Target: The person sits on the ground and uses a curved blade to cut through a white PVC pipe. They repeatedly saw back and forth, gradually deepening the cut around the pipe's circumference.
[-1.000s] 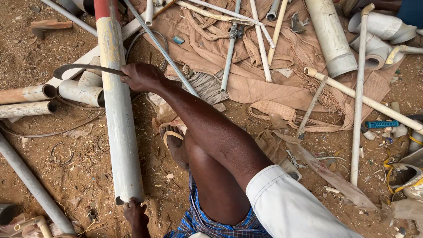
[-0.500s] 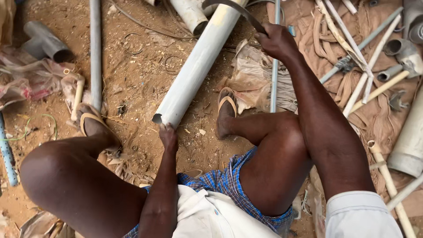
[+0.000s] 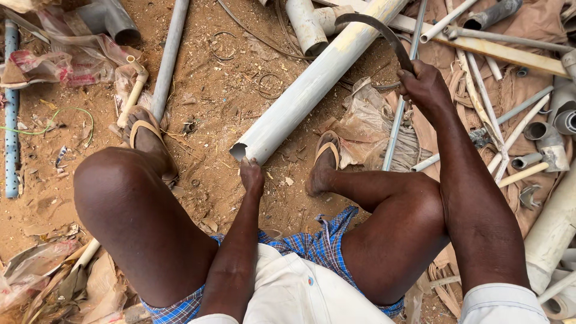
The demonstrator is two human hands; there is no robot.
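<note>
A long pale grey plastic pipe point(image 3: 312, 84) lies diagonally on the sandy ground between my knees, its near end broken and jagged. My left hand point(image 3: 251, 175) grips that near end. My right hand point(image 3: 425, 87) is raised at the upper right, shut on the handle of a dark curved blade point(image 3: 373, 29) that arcs over the pipe's far part. I am squatting, with a sandalled foot on each side of the pipe.
Many thin grey and cream pipes point(image 3: 480, 108) and fittings lie on brown sacking at the right. A thick pipe point(image 3: 549, 234) lies at the right edge. A grey pipe point(image 3: 168, 57), an elbow fitting point(image 3: 117, 21) and a blue perforated tube point(image 3: 11, 108) lie at the left among plastic scraps.
The view has swung from the right side to straight down over my knees. My left hand stays on the pipe's near end; my right hand keeps the blade raised over the pipe.
</note>
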